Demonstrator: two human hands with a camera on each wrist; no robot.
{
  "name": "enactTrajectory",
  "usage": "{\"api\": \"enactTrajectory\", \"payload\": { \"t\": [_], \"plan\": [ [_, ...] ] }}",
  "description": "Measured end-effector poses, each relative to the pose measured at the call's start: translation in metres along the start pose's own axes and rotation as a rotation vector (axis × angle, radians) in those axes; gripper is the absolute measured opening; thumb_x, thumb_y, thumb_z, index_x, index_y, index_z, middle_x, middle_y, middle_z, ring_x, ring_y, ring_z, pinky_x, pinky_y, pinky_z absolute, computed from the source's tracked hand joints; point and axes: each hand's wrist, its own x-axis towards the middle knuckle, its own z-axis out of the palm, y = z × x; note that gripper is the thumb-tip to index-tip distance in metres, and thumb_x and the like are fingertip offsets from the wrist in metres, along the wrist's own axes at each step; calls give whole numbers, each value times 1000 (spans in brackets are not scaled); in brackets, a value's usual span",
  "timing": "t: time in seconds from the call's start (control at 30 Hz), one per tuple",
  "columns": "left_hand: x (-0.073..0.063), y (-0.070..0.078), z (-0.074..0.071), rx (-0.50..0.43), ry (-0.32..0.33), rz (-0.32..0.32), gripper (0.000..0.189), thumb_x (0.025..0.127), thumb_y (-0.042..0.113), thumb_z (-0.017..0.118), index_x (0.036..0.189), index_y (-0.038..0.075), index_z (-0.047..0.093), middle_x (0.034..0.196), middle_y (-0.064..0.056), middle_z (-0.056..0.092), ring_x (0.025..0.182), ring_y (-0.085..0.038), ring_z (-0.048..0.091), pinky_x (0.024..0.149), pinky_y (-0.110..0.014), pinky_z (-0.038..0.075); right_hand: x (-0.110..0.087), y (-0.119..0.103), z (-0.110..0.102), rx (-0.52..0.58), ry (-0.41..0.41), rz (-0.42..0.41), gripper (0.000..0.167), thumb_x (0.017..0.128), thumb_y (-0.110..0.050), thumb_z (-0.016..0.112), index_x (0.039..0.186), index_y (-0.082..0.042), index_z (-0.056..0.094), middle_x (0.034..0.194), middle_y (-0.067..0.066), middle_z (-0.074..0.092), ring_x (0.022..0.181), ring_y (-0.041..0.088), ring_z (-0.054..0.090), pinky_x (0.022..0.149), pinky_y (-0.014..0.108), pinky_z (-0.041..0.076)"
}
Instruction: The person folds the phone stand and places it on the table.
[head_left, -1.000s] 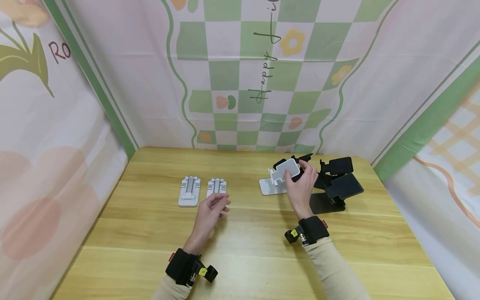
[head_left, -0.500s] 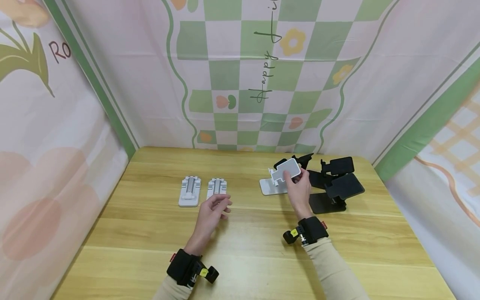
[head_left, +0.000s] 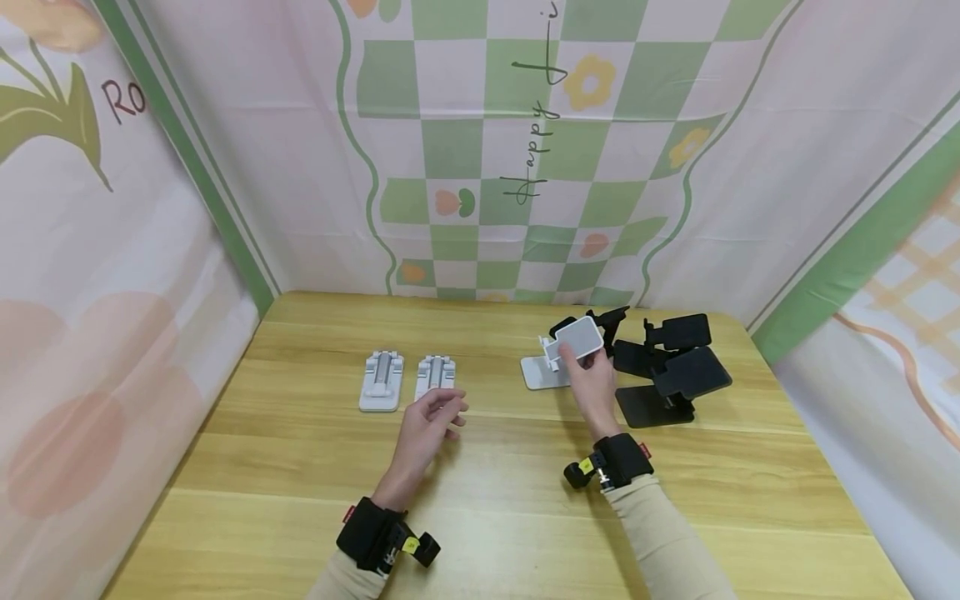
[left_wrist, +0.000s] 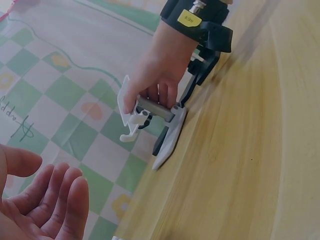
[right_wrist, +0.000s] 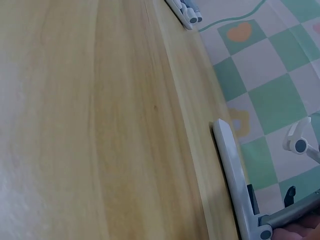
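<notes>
An unfolded white phone stand [head_left: 581,337] stands on the table right of the middle, its grey-faced plate tilted up. My right hand [head_left: 594,387] holds it, the thumb at the lower part of the plate. In the left wrist view, the fingers of that hand curl around the stem beneath the plate. My left hand [head_left: 423,429] holds nothing, fingers loosely bent, just in front of a folded white phone stand [head_left: 435,371] and partly covering it. To the left of that lies a second folded white phone stand [head_left: 381,382].
Several unfolded black phone stands cluster at the right, including a front one [head_left: 692,372] and one farther back [head_left: 681,332]. Another black stand [head_left: 611,321] is partly hidden behind the white one. A patterned cloth [head_left: 502,150] hangs along the table's [head_left: 495,517] back edge.
My right hand has slid from the plate's right edge down and slightly left, onto the stem below the plate. The white stand stays in about the same place. My left hand barely moves.
</notes>
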Motion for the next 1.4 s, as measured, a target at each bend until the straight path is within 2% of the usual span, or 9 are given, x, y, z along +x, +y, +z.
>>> {"api": "enactTrajectory", "payload": {
  "t": [0.2, 0.4, 0.63, 0.77, 0.9, 1.07, 1.3, 1.4],
  "plan": [
    [0, 0, 2, 8, -7, 6, 30, 104, 14, 60, 127, -6, 65, 113, -26, 69, 92, -28, 69, 77, -38, 61, -1, 0, -2, 8, 31, -31, 58, 100, -39, 68, 137, 4, 57, 132, 25, 65, 121, 37, 63, 105, 52, 51],
    [-1, 1, 4, 13, -24, 8, 30, 105, 15, 60, 127, -6, 64, 114, -26, 69, 92, -27, 68, 77, -38, 61, 0, 3, -3, 15, 43, -31, 58, 100, -42, 67, 136, 4, 59, 131, 25, 66, 119, 35, 64, 103, 52, 52],
    [-1, 0, 5, 18, -28, 4, 31, 105, 16, 60, 128, -5, 64, 116, -26, 68, 89, -20, 68, 79, -41, 61, 0, 4, -5, -2, 63, -67, 52, 100, -38, 69, 129, 5, 64, 124, 26, 70, 112, 36, 67, 96, 50, 54],
    [-1, -1, 6, 21, -29, -2, 32, 105, 15, 60, 128, -6, 64, 115, -26, 69, 90, -23, 68, 81, -45, 61, -1, 4, -6, -8, 59, -95, 51, 99, -36, 70, 127, 6, 65, 122, 27, 70, 111, 37, 68, 94, 51, 55],
    [-2, -2, 7, 21, -35, 0, 31, 104, 14, 60, 128, -7, 63, 115, -26, 68, 93, -28, 69, 82, -49, 61, -1, 4, -9, -33, 45, -150, 48, 98, -33, 72, 124, 7, 67, 118, 27, 72, 108, 37, 71, 92, 51, 57],
    [-3, -5, 8, 16, -41, -10, 30, 103, 15, 61, 127, -4, 64, 117, -27, 67, 93, -26, 70, 84, -49, 61, -2, -1, -12, -38, 5, -204, 45, 96, -30, 75, 122, 6, 69, 115, 25, 74, 106, 35, 73, 90, 51, 58],
    [-3, -7, 11, -19, -34, -45, 40, 103, 17, 63, 134, -8, 58, 124, -29, 64, 97, -28, 72, 87, -41, 62, -10, -17, -15, 46, -101, -223, 52, 98, -32, 72, 133, 5, 63, 125, 25, 70, 115, 35, 69, 97, 51, 56],
    [-3, -8, 12, -42, -29, -52, 44, 103, 18, 64, 137, -8, 55, 128, -29, 61, 99, -29, 72, 87, -37, 62, -14, -26, -17, 62, -109, -241, 51, 98, -32, 73, 132, 4, 64, 125, 23, 70, 113, 34, 70, 95, 42, 58]
  ]
}}
